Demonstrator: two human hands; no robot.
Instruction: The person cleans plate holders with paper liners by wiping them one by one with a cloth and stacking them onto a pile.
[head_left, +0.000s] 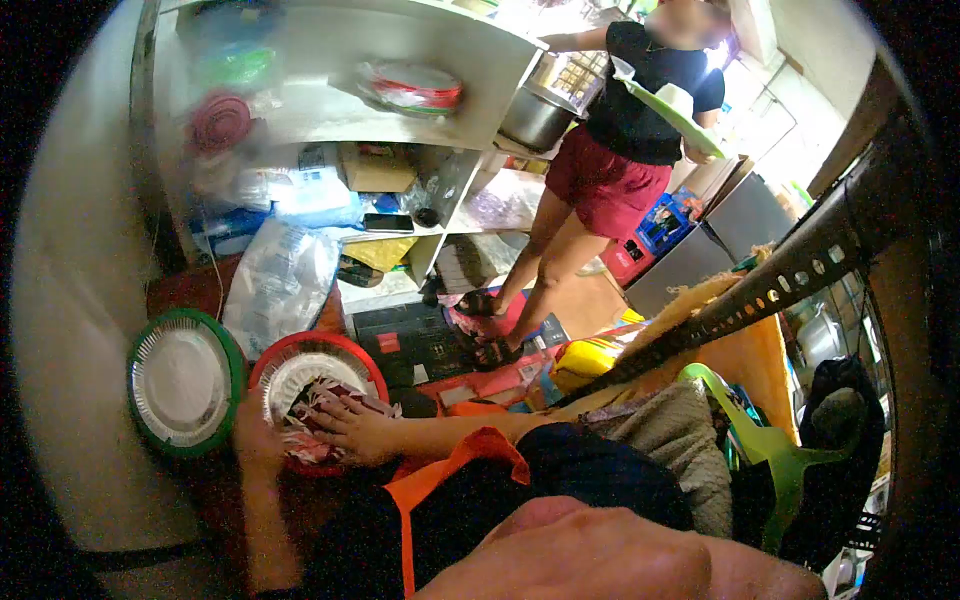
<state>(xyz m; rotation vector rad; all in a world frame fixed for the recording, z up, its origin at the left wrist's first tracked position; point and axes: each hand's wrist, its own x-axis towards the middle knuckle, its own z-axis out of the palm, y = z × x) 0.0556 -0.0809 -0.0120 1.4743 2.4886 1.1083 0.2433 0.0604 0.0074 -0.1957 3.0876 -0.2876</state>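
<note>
Our right hand lies spread on the crumpled patterned cloth, fingers loosely fanned and pointing left; we cannot tell whether they pinch any of it. The cloth sits over the near part of the red-rimmed plate, our landmark. Bunched and partly covered, it has no clear tip, though its longer spread seems to run left to right across the plate, one end reaching the right rim. Our left hand is at the plate's left edge, too blurred for us to tell how far it is open or whether it holds anything. Left of the red-rimmed plate we see a green-rimmed plate; just beyond it, a clear plastic bag; to its right, an orange strip. Farther beyond stand white shelves and, to the right, a person.
</note>
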